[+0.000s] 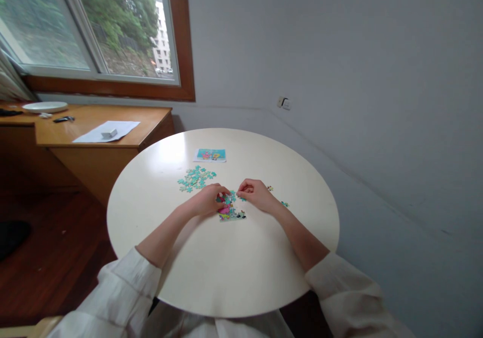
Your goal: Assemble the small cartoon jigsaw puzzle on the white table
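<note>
A partly joined jigsaw puzzle (232,217) with pink, yellow and teal printing lies flat on the round table. My left hand (207,200) rests at its left side, thumb and fingertips apart and touching the joined pieces. At the upper right of the puzzle, my right hand (257,194) is closed in a pinch. A small teal puzzle piece (242,198) shows just under its fingertips; the fingers partly hide it. Behind my left hand lies a loose heap of teal and pale green puzzle pieces (196,178).
A picture card (211,155) lies toward the far side of the round cream table (211,267). Two small groups of pieces, one yellowish (269,188) and one teal (285,204), sit right of my right hand. A wooden desk (156,121) stands at the left, below a window.
</note>
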### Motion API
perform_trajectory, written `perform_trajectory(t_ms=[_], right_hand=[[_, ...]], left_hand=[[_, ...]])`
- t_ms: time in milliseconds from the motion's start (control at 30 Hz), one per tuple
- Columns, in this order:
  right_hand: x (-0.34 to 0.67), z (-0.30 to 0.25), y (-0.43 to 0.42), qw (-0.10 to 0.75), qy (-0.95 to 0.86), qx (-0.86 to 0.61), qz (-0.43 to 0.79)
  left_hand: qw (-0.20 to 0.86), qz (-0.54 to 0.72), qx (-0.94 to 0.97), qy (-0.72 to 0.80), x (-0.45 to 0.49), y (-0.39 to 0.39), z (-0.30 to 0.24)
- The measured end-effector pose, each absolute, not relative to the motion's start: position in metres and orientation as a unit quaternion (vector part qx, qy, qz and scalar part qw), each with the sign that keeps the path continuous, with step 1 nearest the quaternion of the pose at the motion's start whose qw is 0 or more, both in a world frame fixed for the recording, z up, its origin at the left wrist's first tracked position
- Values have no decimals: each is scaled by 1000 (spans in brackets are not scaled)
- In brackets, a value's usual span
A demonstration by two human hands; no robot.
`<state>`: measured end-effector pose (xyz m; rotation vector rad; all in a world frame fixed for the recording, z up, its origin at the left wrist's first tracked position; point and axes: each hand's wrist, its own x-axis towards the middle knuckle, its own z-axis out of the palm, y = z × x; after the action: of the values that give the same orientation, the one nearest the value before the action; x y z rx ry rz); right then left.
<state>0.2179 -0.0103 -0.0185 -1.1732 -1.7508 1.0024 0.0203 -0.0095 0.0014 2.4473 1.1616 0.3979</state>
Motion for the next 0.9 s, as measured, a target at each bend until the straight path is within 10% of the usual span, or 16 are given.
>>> perform_trajectory(t_ms=[900], right_hand=[[205,-4,-25,315,-740,-491,335]], left_hand=[[191,152,886,394,19,-8,0]])
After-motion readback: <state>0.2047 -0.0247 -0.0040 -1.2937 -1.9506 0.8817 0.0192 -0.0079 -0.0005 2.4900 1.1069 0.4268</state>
